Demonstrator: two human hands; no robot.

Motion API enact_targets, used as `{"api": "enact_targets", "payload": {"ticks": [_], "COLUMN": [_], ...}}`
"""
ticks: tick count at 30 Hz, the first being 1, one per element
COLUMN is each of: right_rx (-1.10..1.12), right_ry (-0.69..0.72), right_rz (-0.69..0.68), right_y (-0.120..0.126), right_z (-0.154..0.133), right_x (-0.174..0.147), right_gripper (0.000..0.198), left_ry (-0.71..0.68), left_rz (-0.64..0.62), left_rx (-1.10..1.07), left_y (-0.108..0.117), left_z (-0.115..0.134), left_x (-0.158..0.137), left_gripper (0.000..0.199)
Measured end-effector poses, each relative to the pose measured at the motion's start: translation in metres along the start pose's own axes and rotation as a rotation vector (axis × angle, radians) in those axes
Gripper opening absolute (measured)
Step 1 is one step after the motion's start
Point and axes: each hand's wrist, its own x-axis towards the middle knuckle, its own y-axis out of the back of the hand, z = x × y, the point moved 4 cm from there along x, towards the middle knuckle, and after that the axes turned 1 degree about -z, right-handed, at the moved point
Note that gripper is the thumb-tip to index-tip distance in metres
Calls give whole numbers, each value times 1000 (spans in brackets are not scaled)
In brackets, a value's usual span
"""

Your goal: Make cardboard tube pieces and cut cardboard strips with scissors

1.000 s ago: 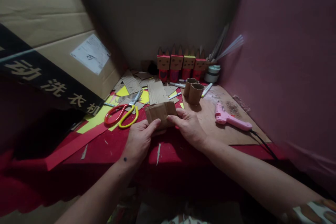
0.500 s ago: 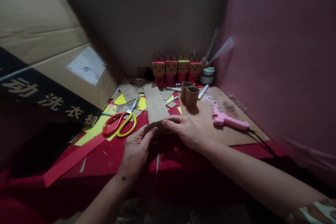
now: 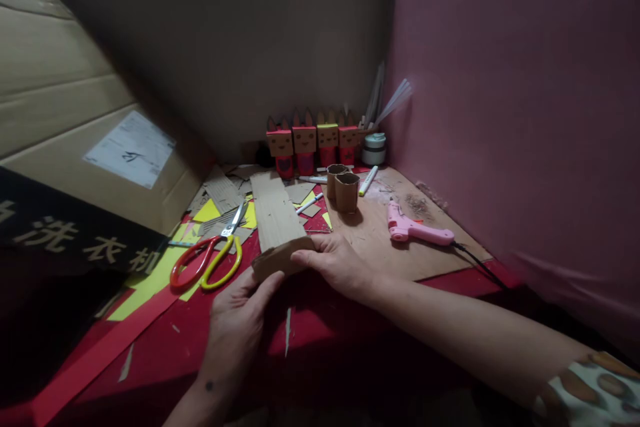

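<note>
Both hands grip a small strip of brown cardboard [image 3: 281,259], bent slightly and held above the table's front part. My left hand [image 3: 239,317] pinches its left end, thumb on the near face. My right hand [image 3: 340,267] holds the right end the same way. Just behind it lies a long flat cardboard strip [image 3: 276,207]. Scissors [image 3: 220,247] with one red and one yellow handle rest to the left, blades apart. Two joined cardboard tubes [image 3: 346,192] stand upright beyond my right hand. A pink glue gun [image 3: 417,227] lies farther right.
Several cardboard figures [image 3: 305,140] with pointed ears line the back, beside a lidded jar [image 3: 373,149] and glue sticks [image 3: 395,103]. A brown board [image 3: 395,263] covers the table's right side. A large carton [image 3: 90,93] leans at left, above yellow paper [image 3: 135,300] and a red strip [image 3: 105,357].
The view has shifted, so the scene sits farther left. The held cardboard has tilted, showing more of its broad face, and my left thumb has moved lower along it.
</note>
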Motion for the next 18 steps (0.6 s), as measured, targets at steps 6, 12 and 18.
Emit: {"api": "enact_targets", "payload": {"ticks": [6,12,18], "right_rx": [-100,-256,-158], "right_ry": [77,194,228], "right_rz": [22,-4,183], "right_y": [1,-3,9], "right_z": [1,-11,-20], "right_x": [2,-4,-5], "right_gripper": [18,35,35], "left_ry": [70,44,-38], "left_rz": [-87,3,71], "left_rx": [-56,-87,-35], "left_y": [-3,1,4], "left_z": [-5,-2,-2], "left_x": [-2,-4,-6], "left_gripper": [44,47,47]}}
